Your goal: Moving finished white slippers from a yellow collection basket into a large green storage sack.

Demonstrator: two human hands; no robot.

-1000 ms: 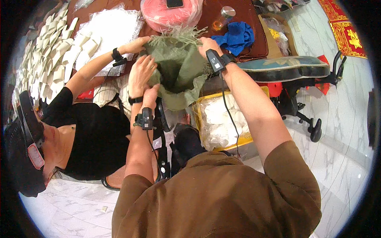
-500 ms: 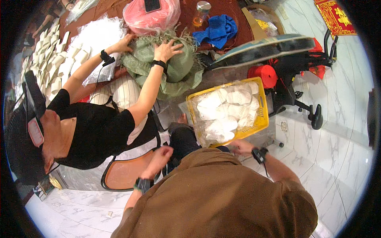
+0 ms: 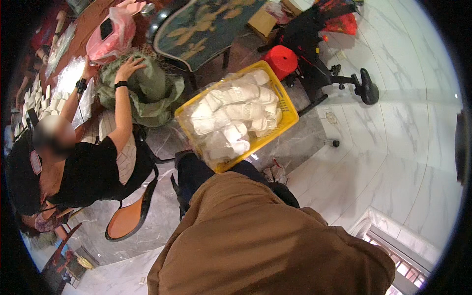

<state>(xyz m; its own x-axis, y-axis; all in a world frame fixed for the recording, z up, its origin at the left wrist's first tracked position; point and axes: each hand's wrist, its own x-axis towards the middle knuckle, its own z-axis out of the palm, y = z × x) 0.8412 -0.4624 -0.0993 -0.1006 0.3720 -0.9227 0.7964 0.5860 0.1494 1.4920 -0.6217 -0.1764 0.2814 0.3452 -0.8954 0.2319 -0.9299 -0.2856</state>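
Neither of my hands shows now; my brown top (image 3: 265,236) fills the lower middle and my forearms are out of sight. Just ahead of my dark-trousered legs (image 3: 191,174) stands a yellow plastic crate (image 3: 287,105). It holds several white slippers (image 3: 243,110), some under clear plastic film (image 3: 216,150). At the left a co-worker in a black top (image 3: 88,169) leans over a green woven sack (image 3: 147,81). One of the co-worker's hands (image 3: 129,68) lies on the sack's top; the other reaches behind it.
A red spool (image 3: 281,63) and an exercise machine with a black saddle (image 3: 368,87) stand beyond the crate at right. A patterned padded chair (image 3: 199,29) is at the back. A pink bag (image 3: 113,37) bearing a phone (image 3: 105,29) lies on the table. An orange-seated chair (image 3: 129,219) stands at left.
My view has swung to the right, so the crate and co-worker appear further left. Both my hands, visible beside my body before, have gone out of the picture.
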